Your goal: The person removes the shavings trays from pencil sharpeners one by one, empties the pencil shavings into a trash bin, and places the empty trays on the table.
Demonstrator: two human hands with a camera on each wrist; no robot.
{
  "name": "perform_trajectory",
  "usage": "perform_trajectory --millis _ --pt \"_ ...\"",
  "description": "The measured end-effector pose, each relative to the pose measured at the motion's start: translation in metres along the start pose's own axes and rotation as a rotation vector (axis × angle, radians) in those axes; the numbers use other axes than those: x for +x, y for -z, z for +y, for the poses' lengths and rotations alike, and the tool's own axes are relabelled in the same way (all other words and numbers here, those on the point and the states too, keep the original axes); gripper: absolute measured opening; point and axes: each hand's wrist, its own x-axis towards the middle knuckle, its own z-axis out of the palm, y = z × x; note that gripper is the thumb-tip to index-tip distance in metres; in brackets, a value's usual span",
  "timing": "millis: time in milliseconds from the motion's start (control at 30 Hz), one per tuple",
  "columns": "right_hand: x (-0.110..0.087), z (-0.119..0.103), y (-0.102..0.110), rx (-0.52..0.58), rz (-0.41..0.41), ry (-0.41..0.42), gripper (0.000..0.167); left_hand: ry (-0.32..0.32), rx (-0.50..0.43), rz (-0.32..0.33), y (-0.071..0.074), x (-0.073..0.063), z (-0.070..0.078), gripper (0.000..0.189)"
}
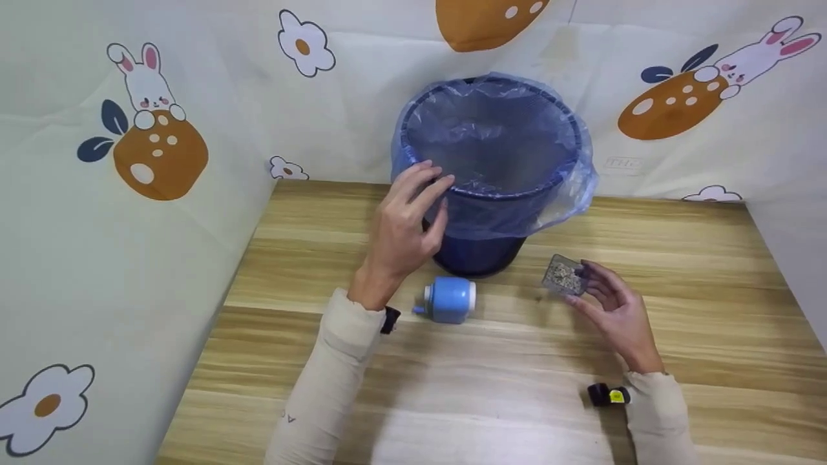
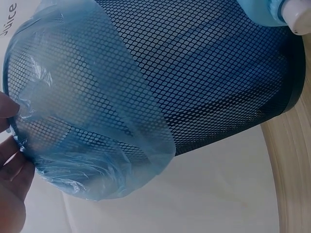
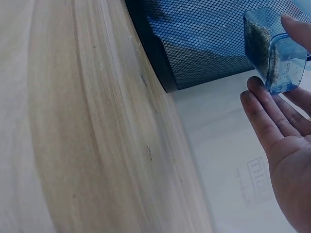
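A dark mesh trash bin (image 1: 481,255) stands by the wall, lined with a thin blue plastic bag (image 1: 562,200) folded over its rim. My left hand (image 1: 410,216) holds the bin's near-left rim, fingertips over the edge and thumb outside. Between thumb and fingers, my right hand (image 1: 617,310) grips a small clear plastic drawer (image 1: 563,276) above the table, right of the bin. Greyish-brown shavings (image 3: 257,46) lie inside the drawer. In front of the bin sits a blue pencil sharpener (image 1: 450,300), its small handle pointing left.
The wood-grain table (image 1: 517,387) is bordered by pale walls (image 1: 362,123) printed with rabbits, fruit and flowers. Each wrist wears a small black camera, the right one (image 1: 607,394) with a yellow label. Dark specks lie on the tabletop in the right wrist view.
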Motion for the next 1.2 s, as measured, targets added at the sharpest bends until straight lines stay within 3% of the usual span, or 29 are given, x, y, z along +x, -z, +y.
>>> perform_trajectory --millis 633,933,1200 --pt "-0.004 -0.014 0.004 0.060 -0.007 0.097 0.064 0.018 -0.011 -0.011 -0.001 -0.002 0.000 0.030" --pt "-0.002 -0.021 0.004 0.144 -0.024 0.161 0.062 0.030 -0.029 -0.006 -0.001 0.000 0.001 0.026" --pt "0.001 -0.042 0.005 0.124 0.005 0.135 0.063 0.041 -0.031 -0.012 0.001 0.001 0.001 0.026"
